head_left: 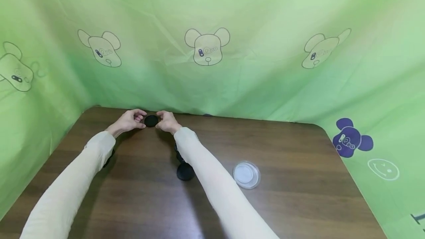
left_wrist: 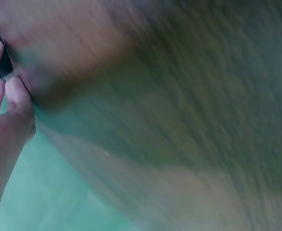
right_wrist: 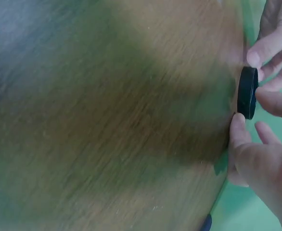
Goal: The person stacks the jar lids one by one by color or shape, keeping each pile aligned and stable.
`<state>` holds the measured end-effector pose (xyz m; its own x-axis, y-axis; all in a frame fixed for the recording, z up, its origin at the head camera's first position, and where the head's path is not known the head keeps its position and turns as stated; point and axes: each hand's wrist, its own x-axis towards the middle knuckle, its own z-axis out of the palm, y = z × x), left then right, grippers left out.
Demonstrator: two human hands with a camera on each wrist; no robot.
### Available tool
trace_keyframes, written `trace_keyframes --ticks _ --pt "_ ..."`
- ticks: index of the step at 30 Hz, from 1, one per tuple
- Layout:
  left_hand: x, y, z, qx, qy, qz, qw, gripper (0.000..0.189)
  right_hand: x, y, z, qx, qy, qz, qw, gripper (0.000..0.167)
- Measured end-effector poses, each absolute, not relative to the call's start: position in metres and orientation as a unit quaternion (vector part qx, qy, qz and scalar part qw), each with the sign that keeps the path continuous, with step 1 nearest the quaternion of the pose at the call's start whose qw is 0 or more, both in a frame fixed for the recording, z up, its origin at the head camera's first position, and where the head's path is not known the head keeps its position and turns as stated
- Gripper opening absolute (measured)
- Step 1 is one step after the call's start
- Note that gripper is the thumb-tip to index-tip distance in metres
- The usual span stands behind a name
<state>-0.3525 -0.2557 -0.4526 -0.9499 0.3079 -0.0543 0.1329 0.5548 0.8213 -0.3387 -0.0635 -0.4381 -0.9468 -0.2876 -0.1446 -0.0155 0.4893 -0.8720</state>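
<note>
At the far left edge of the table, a thick, round black disc [head_left: 151,121] lies between the two hands. My left hand [head_left: 129,120] holds it from the left, with thumb and fingertips at its rim. From the other side my right hand [head_left: 168,122] pinches it near the edge. In the right wrist view, the disc [right_wrist: 247,93] shows its side rim, with the right thumb on its face and a fingertip at its lower end. The left wrist view shows only part of the disc [left_wrist: 3,60] beside the left fingertips.
More black discs [head_left: 185,171] sit mid-table, partly hidden by the right sleeve. Another black object [head_left: 108,159] shows beside the left sleeve. A clear round dish [head_left: 246,175] stands right of the right forearm. Green printed cloth [head_left: 206,84] hangs behind the wooden table [head_left: 282,150].
</note>
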Motion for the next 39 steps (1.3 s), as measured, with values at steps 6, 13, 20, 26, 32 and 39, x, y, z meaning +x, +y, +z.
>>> trace_keyframes --ticks 6,13,20,26,32,39 --pt "-0.351 -0.243 -0.451 0.140 0.864 0.472 0.108 0.053 -0.342 -0.068 -0.439 -0.094 0.858 -0.490 0.126 0.051" --pt "-0.348 -0.238 -0.451 0.109 0.867 0.473 0.116 0.052 -0.344 -0.070 -0.443 -0.078 0.862 -0.487 0.118 0.048" --pt "-0.345 -0.237 -0.449 0.094 0.862 0.480 0.138 0.054 -0.344 -0.067 -0.442 -0.065 0.871 -0.471 0.124 0.045" --pt "-0.342 -0.235 -0.450 0.082 0.861 0.484 0.131 0.054 -0.342 -0.064 -0.441 -0.063 0.865 -0.482 0.125 0.045" --pt "-0.336 -0.230 -0.451 0.082 0.859 0.490 0.124 0.053 -0.338 -0.061 -0.439 -0.049 0.860 -0.492 0.128 0.042" --pt "-0.330 -0.225 -0.450 0.082 0.854 0.500 0.120 0.054 -0.334 -0.055 -0.434 -0.051 0.853 -0.500 0.140 0.041"
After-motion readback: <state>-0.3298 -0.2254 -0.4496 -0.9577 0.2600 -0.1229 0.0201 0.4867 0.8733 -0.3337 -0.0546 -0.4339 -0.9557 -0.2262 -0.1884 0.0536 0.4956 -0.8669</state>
